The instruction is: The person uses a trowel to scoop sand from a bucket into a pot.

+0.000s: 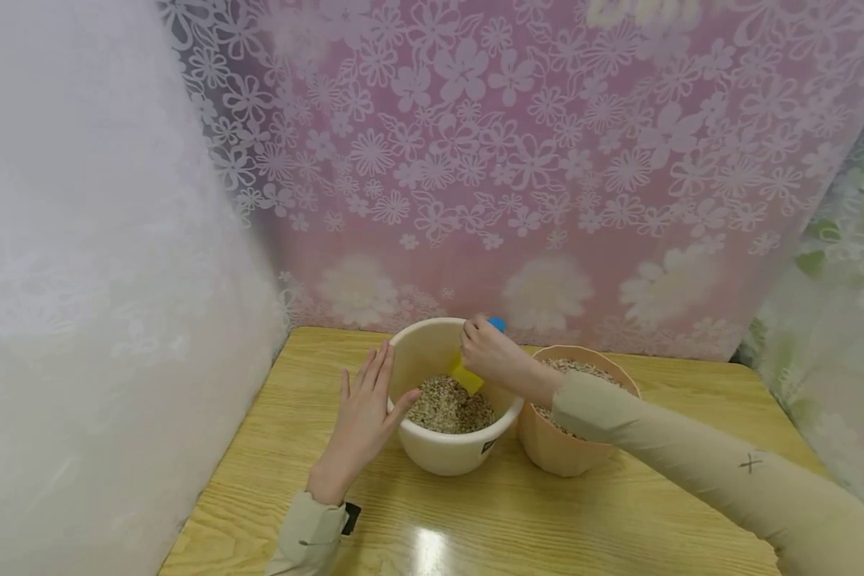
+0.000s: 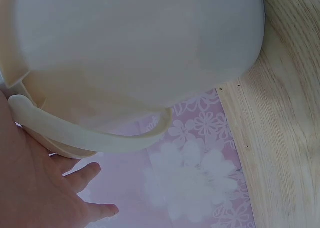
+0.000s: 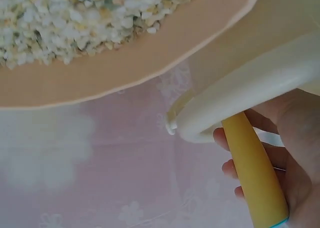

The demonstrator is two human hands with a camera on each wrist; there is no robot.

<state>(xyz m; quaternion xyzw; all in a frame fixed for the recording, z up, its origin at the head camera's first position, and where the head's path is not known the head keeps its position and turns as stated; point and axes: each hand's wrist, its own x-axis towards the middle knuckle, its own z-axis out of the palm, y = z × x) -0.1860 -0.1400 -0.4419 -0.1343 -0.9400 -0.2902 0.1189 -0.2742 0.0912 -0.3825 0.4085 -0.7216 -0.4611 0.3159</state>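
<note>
A cream bucket (image 1: 442,456) holds a heap of small mixed gravel (image 1: 446,404). My left hand (image 1: 360,420) rests against its left rim with fingers straight, the thumb lying over the edge. In the left wrist view the bucket's bail handle (image 2: 100,138) hangs down beside that hand's spread fingers (image 2: 82,178). My right hand (image 1: 497,352) reaches over the bucket's right rim and grips a small yellow shovel (image 1: 468,378) by its handle, the blade angled down at the gravel. The handle (image 3: 255,173) is yellow with a blue end; curled fingers wrap it in the right wrist view.
Close at the bucket's right, under my right forearm, stands a peach-coloured pot (image 1: 565,456) with pale gravel (image 3: 90,18) in it. Both stand on a wood-grain table (image 1: 518,528). A floral pink curtain (image 1: 475,160) hangs behind, with pale sheets at both sides.
</note>
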